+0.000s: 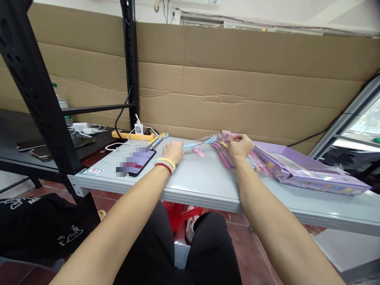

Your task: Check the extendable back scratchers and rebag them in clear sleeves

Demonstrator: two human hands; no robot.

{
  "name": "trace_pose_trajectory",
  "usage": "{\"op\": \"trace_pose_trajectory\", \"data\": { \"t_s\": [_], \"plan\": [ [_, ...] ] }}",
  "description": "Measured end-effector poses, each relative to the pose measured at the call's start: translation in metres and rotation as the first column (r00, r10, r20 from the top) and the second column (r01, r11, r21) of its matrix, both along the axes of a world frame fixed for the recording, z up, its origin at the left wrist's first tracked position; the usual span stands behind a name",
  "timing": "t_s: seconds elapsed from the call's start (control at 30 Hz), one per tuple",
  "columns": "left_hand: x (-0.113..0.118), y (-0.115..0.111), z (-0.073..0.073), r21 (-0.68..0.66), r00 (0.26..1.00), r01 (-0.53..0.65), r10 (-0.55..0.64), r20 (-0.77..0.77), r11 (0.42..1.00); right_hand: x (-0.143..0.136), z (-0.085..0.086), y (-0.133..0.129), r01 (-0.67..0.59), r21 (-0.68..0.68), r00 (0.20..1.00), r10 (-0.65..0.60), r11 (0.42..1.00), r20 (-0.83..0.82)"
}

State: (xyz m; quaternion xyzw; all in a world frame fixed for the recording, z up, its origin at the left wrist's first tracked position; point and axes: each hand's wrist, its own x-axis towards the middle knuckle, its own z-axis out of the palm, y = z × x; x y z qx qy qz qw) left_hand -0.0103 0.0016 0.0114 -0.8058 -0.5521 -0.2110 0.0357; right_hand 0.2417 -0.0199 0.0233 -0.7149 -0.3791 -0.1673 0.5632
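My left hand (173,152) is closed around the handle of a light blue back scratcher (192,145), whose claw-like head points right. My right hand (241,146) pinches the top of a clear plastic bag with a pink printed card (226,136). The scratcher's head lies close to the bag's clear film; whether it is inside, I cannot tell. A small pink tag (198,151) rests on the table between my hands. Pink and purple packets (224,155) lie beneath and beside my right hand.
A purple box (320,180) stands open at the right. Left are a phone (142,162), yellow and grey-blue scratchers (160,137), and a yellow power strip (133,135) with white cables. Black shelf posts (32,79) rise at the left; cardboard (237,83) backs the grey table (190,178).
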Motion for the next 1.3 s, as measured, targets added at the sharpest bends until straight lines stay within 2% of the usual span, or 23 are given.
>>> {"op": "trace_pose_trajectory", "data": {
  "t_s": [0.47,0.73,0.97,1.07,1.13,1.23,1.3],
  "plan": [
    [-0.001,0.0,0.0,-0.001,1.0,0.017,-0.017,0.0,1.0,0.001,0.0,0.004,-0.049,0.047,0.998,0.051,0.998,-0.047],
    [-0.002,-0.001,0.002,-0.009,1.0,-0.015,0.015,0.001,1.0,-0.003,-0.003,0.004,-0.232,0.056,0.972,0.233,0.971,-0.021],
    [-0.001,-0.001,0.002,-0.008,1.0,0.002,-0.002,-0.01,1.0,0.0,-0.004,0.005,-0.183,0.038,0.983,0.183,0.982,0.0],
    [-0.001,-0.001,0.001,-0.003,1.0,-0.017,0.017,-0.006,1.0,0.001,-0.006,0.005,-0.171,-0.097,0.985,0.171,0.981,-0.002],
    [-0.001,-0.001,0.002,-0.005,1.0,-0.025,0.025,-0.001,1.0,-0.002,-0.007,0.004,-0.191,-0.25,0.977,0.207,0.949,0.04],
    [-0.001,-0.001,0.002,-0.01,1.0,-0.026,0.026,0.007,1.0,-0.012,-0.01,0.004,-0.185,-0.49,0.94,0.298,0.852,0.164],
    [-0.001,-0.002,0.003,-0.014,1.0,-0.023,0.023,0.007,1.0,-0.021,-0.012,0.005,-0.097,-0.625,0.918,0.312,0.775,0.245]
  ]
}}
